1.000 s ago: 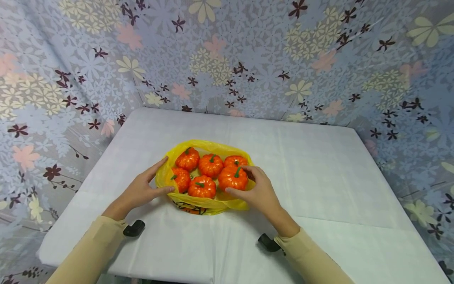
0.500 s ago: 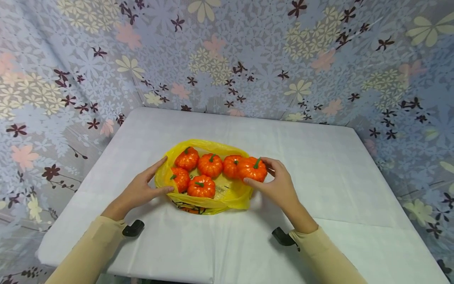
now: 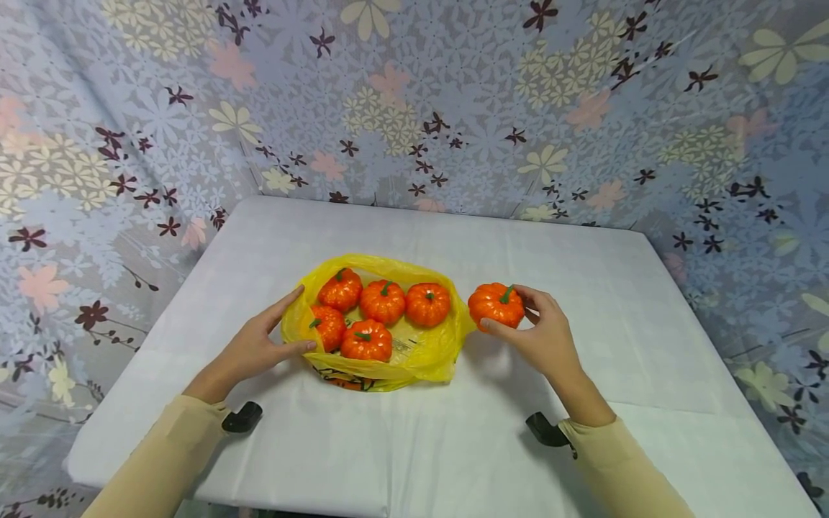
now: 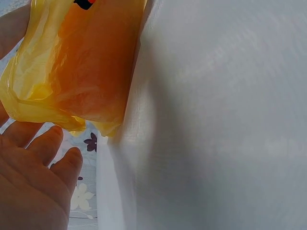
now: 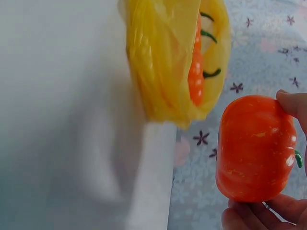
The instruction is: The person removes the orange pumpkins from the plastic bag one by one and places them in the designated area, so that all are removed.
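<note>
Yellow plastic bag (image 3: 435, 364) gaping on a white-covered table (image 3: 583, 288), five orange pumpkins (image 3: 382, 303) inside, left hand (image 3: 257, 344) spread loosely against its left side, right hand (image 3: 544, 337) gripping a sixth pumpkin (image 3: 494, 305) between thumb and fingers, raised just beside the right rim.

White-covered tbl (image 3: 583, 302); blue-grey floral bkdrop (image 3: 414, 93) behind & both sides.

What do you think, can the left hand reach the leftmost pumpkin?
Probably yes: the yellow bag is open on top, and the left hand is at its edge, though yellow plastic partly covers the leftmost pumpkin.
</note>
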